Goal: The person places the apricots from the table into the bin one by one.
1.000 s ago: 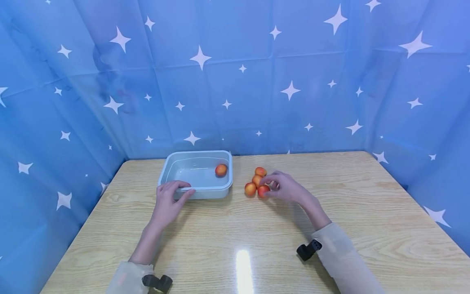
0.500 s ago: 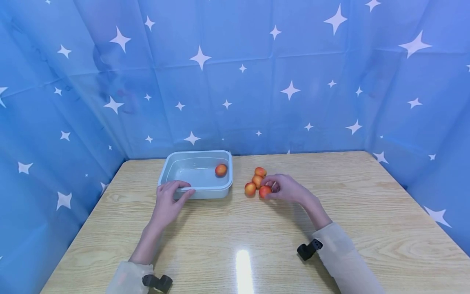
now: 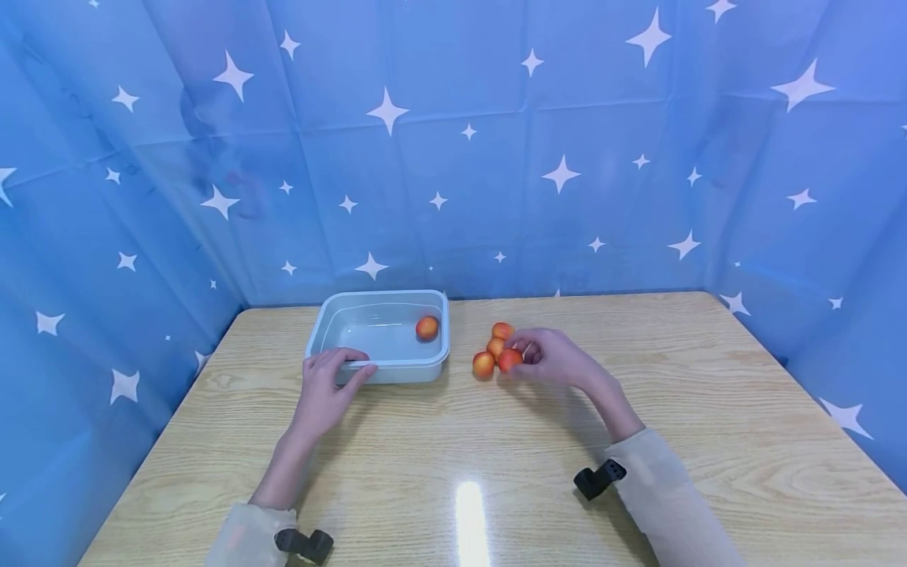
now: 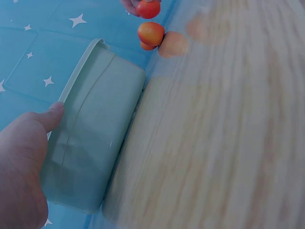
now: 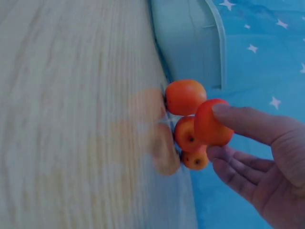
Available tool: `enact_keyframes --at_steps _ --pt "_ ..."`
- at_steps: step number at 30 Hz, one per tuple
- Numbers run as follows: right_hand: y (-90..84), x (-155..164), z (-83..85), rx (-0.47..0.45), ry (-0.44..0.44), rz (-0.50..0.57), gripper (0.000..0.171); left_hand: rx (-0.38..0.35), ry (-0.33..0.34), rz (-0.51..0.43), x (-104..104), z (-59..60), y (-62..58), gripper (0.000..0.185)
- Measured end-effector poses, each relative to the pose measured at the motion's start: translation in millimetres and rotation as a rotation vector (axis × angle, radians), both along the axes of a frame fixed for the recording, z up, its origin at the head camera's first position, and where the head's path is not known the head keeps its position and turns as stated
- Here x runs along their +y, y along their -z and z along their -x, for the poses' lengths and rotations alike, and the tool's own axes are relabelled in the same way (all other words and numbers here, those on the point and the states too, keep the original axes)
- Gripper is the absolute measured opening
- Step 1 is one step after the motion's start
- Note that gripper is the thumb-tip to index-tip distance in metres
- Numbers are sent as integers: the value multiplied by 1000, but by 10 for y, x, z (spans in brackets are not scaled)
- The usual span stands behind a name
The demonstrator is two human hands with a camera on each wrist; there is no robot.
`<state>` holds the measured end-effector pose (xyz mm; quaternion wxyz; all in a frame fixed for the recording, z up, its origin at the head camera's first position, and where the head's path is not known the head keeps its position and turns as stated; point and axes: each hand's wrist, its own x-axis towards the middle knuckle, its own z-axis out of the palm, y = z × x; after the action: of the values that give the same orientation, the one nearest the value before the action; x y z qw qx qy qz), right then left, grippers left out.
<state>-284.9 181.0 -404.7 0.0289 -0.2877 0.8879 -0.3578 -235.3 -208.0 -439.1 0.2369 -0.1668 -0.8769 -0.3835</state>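
My left hand (image 3: 327,394) grips the near rim of a light blue plastic box (image 3: 414,373), thumb outside and fingers over the edge. The left wrist view shows the thumb against the wall of the box (image 4: 95,119). One small red-orange apple (image 3: 427,327) lies inside at the right end. Right of the box, my right hand (image 3: 560,361) pinches another small apple (image 5: 208,125) between thumb and fingers, raised off the table in the right wrist view. Beside it, three more apples sit close together: one at the front (image 3: 483,364), one in the middle (image 3: 495,348), one behind (image 3: 502,330).
The wooden table (image 3: 397,465) has a glossy surface that reflects the apples. A blue curtain (image 3: 482,197) with white stars hangs along its back and sides. Black wrist cameras are strapped over both sleeves (image 3: 666,488).
My right hand has taken hold of the nearest right apple, drawn it slightly away from the others and raised it a little. The left hand and the box have stayed in place.
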Motion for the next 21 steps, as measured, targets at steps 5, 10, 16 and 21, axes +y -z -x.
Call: enact_keyframes --at_steps 5,10,16,21 --pt "-51 -39 -13 34 18 47 42 3 0 0 -1 8 8 19" --pt "-126 -109 -24 55 30 91 43 0 1 -3 -1 16 11 19" --pt "-194 -197 -39 68 65 117 41 6 5 -2 1 16 10 17" --pt "-213 -263 -21 90 78 139 39 2 0 3 2 13 12 17"
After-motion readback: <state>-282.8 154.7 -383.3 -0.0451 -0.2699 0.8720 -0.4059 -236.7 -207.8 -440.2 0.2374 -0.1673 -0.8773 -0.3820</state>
